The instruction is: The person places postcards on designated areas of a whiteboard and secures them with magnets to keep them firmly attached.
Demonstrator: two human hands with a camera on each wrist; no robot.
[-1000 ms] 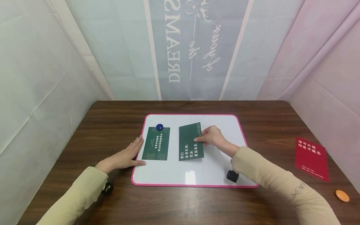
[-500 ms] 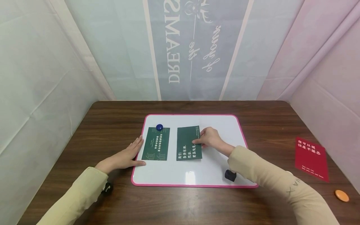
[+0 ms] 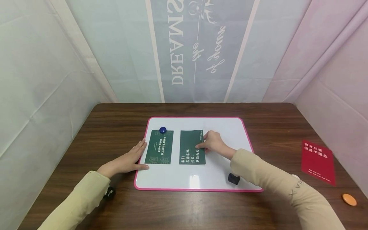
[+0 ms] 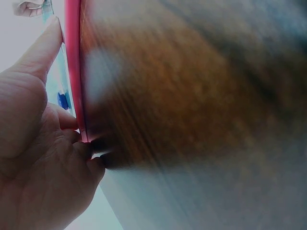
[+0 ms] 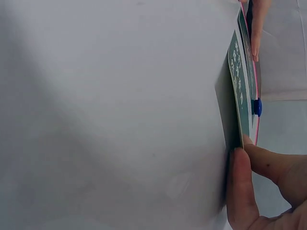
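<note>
The right hand (image 3: 213, 142) pinches the right card (image 3: 192, 147) on the whiteboard (image 3: 218, 172). The left hand (image 3: 126, 161) lies flat with straight fingers, touching the board's left edge.

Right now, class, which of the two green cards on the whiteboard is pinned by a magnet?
The left green card: a blue magnet sits at its top edge. The right green card has none; only the right hand touches it.
</note>
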